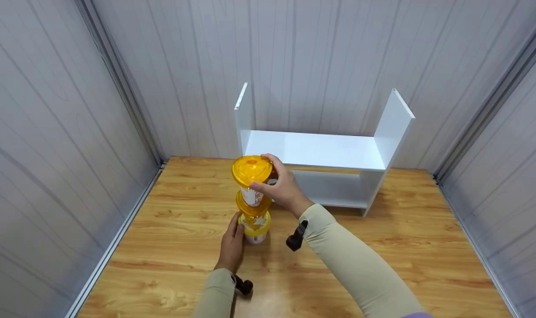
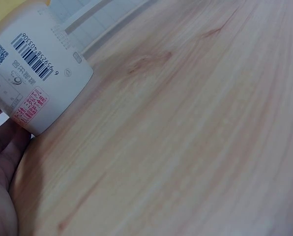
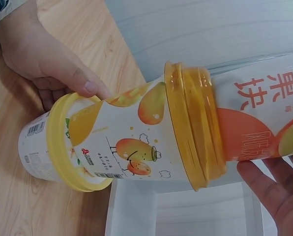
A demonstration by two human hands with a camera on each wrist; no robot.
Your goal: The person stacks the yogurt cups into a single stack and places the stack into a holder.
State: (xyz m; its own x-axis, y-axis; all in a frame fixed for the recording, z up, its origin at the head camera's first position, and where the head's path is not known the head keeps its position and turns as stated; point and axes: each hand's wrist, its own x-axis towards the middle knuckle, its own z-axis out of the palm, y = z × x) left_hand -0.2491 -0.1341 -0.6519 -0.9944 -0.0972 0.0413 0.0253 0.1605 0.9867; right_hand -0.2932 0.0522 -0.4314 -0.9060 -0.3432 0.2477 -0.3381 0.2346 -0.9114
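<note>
Three printed packages stand in a stack on the wooden table (image 1: 184, 238). At the bottom is a white paper tub (image 2: 48, 73) with a yellow lid and a barcode. Above it stands a mango-printed cup (image 3: 136, 142) with an amber plastic lid (image 3: 190, 128). Another cup (image 3: 257, 113), with its own amber lid (image 1: 252, 168), is on top. My right hand (image 1: 285, 187) grips this top cup, thumb on the near side and fingers round the far side. Low on the left, my left hand (image 1: 231, 247) holds the tub, its thumb at the lid's rim.
A white two-level shelf (image 1: 316, 148) with upright side panels stands behind the stack to the right, close to the back wall (image 1: 321, 57). Panelled walls enclose the table on the left and right. Dark wrist cameras (image 1: 295, 238) are strapped over both sleeves.
</note>
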